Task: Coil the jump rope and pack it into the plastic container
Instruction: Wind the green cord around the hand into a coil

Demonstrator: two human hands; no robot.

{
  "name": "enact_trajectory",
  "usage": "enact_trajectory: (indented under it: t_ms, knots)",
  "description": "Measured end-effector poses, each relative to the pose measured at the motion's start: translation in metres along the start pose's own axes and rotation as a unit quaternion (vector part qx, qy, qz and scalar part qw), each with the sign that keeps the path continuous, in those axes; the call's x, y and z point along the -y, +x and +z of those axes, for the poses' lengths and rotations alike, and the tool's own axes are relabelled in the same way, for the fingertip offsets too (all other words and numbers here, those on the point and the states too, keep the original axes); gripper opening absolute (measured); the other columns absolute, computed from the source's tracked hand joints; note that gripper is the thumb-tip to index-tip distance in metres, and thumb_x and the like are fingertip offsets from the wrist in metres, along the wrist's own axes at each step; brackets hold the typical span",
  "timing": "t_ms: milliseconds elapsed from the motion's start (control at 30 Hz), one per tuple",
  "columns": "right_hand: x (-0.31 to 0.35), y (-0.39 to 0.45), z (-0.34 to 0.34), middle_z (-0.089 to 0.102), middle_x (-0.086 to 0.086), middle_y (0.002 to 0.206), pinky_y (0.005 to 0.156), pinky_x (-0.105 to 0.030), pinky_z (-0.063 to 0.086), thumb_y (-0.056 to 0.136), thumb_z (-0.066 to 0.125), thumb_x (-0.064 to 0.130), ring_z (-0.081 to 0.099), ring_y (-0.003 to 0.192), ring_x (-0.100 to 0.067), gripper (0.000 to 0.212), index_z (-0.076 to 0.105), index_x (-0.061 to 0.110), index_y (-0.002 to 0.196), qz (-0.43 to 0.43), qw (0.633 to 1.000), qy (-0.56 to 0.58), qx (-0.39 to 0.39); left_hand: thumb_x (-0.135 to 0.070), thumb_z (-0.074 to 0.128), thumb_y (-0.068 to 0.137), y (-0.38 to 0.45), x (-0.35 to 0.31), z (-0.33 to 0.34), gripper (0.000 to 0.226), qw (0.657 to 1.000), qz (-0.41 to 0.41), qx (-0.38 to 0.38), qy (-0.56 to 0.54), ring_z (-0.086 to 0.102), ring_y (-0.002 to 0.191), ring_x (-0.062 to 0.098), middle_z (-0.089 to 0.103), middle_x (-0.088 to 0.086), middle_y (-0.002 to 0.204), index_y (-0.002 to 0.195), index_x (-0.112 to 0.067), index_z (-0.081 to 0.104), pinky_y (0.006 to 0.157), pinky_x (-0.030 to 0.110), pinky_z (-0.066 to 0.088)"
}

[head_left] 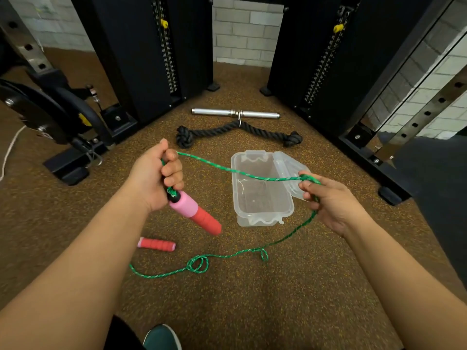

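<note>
My left hand [156,176] grips the green jump rope [227,169] just above one pink and red handle [195,212], which hangs tilted below the fist. The rope stretches rightward over the clear plastic container [261,210] to my right hand [331,198], which pinches it. From there the rope drops to the floor and trails left in small loops [198,263]. The second red handle [156,244] lies on the floor below my left hand. The container stands open, its lid [288,168] hinged back to the right.
A black tricep rope [237,133] and a chrome bar handle [235,113] lie on the brown speckled floor beyond the container. Black cable-machine columns [141,59] rise at left and right. A weight plate on a rack base [38,112] sits at far left. My shoe [161,337] shows at the bottom.
</note>
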State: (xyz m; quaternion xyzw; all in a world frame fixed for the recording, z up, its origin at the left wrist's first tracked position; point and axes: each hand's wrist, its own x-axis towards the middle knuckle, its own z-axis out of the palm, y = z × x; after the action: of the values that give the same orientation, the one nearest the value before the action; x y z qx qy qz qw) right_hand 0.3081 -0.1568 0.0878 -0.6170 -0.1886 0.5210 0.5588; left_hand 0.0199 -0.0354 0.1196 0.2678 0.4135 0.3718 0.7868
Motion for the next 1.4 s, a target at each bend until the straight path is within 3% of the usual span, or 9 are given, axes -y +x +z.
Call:
enact_trajectory:
  t_ms: [100, 300, 467, 567, 800, 967, 1100, 1200, 1400]
  knots:
    - [-0.004, 0.006, -0.001, 0.061, 0.001, 0.067, 0.032, -0.014, 0.024, 0.096, 0.05, 0.016, 0.037, 0.041, -0.004, 0.027, 0.058, 0.002, 0.117, -0.012, 0.997, -0.023, -0.07, -0.046, 0.036, 0.097, 0.002, 0.001, 0.002, 0.055, 1.0, -0.007, 0.001, 0.004, 0.026, 0.025, 0.007, 0.029, -0.008, 0.031, 0.048, -0.023, 0.045, 0.036, 0.016, 0.027]
    - [-0.011, -0.004, 0.026, 0.044, 0.004, 0.054, 0.041, -0.024, 0.018, 0.099, 0.035, 0.037, 0.025, 0.042, -0.008, 0.04, 0.062, 0.013, 0.082, 0.006, 0.982, -0.188, -0.029, -0.047, 0.039, 0.097, 0.001, 0.014, 0.016, 0.05, 0.997, -0.026, -0.001, 0.067, 0.028, 0.027, 0.008, 0.034, -0.008, 0.034, 0.054, -0.021, 0.047, 0.037, 0.017, 0.026]
    - [-0.022, -0.01, 0.051, 0.04, 0.001, 0.062, 0.041, -0.022, 0.02, 0.096, 0.039, 0.014, 0.03, 0.045, -0.009, 0.014, 0.05, 0.02, 0.091, 0.026, 0.964, -0.259, 0.047, -0.046, 0.044, 0.096, -0.003, 0.03, 0.034, 0.046, 0.987, -0.025, -0.007, 0.157, 0.033, 0.031, 0.009, 0.046, -0.005, 0.043, 0.063, -0.017, 0.056, 0.039, 0.022, 0.027]
    - [-0.023, -0.016, 0.057, 0.054, -0.002, 0.075, 0.044, -0.019, 0.029, 0.093, 0.044, 0.002, 0.046, 0.054, -0.008, 0.023, 0.05, 0.017, 0.109, 0.011, 0.97, -0.234, 0.064, -0.045, 0.045, 0.096, -0.003, 0.036, 0.039, 0.045, 0.984, -0.032, -0.006, 0.177, 0.034, 0.031, 0.01, 0.048, -0.003, 0.043, 0.065, -0.015, 0.057, 0.036, 0.019, 0.03]
    - [-0.021, -0.022, 0.059, 0.067, -0.002, 0.064, 0.039, -0.012, 0.034, 0.082, 0.072, 0.009, 0.053, 0.042, -0.003, 0.006, 0.067, 0.012, 0.078, -0.062, 0.984, -0.163, 0.047, -0.044, 0.038, 0.099, -0.005, 0.043, 0.044, 0.046, 0.975, -0.042, 0.016, 0.218, 0.033, 0.03, 0.01, 0.046, -0.003, 0.041, 0.074, -0.013, 0.062, 0.038, 0.02, 0.028]
    - [-0.024, -0.02, 0.057, 0.07, -0.007, 0.062, 0.062, -0.041, 0.053, 0.087, 0.065, 0.035, 0.053, 0.055, -0.014, 0.035, 0.066, 0.01, 0.063, -0.08, 0.95, -0.3, 0.016, -0.045, 0.037, 0.099, -0.002, 0.044, 0.04, 0.047, 0.975, -0.042, 0.035, 0.215, 0.03, 0.029, 0.009, 0.042, -0.004, 0.04, 0.078, -0.013, 0.063, 0.037, 0.018, 0.026]
    - [-0.022, -0.019, 0.052, 0.073, 0.007, 0.079, 0.053, -0.025, 0.041, 0.095, 0.054, 0.022, 0.046, 0.044, -0.006, 0.019, 0.072, 0.018, 0.089, -0.001, 0.929, -0.364, 0.064, -0.046, 0.04, 0.098, -0.001, 0.036, 0.03, 0.044, 0.979, -0.027, 0.026, 0.2, 0.031, 0.031, 0.008, 0.042, -0.006, 0.042, 0.079, -0.015, 0.065, 0.038, 0.019, 0.028]
    - [-0.018, -0.02, 0.041, 0.063, 0.008, 0.081, 0.045, -0.019, 0.029, 0.096, 0.042, 0.009, 0.042, 0.055, -0.011, 0.035, 0.067, 0.03, 0.109, 0.039, 0.919, -0.379, 0.102, -0.044, 0.04, 0.098, 0.001, 0.026, 0.02, 0.042, 0.986, -0.008, -0.009, 0.166, 0.031, 0.032, 0.007, 0.042, -0.007, 0.042, 0.081, -0.015, 0.064, 0.038, 0.021, 0.027]
    - [-0.009, -0.01, 0.012, 0.062, -0.004, 0.09, 0.042, -0.015, 0.025, 0.094, 0.048, 0.01, 0.038, 0.056, -0.008, 0.028, 0.073, 0.015, 0.105, 0.066, 0.954, -0.275, 0.096, -0.045, 0.038, 0.099, 0.004, 0.004, -0.007, 0.041, 0.991, 0.03, -0.097, 0.092, 0.027, 0.031, 0.006, 0.038, -0.009, 0.04, 0.079, -0.018, 0.062, 0.039, 0.019, 0.025]
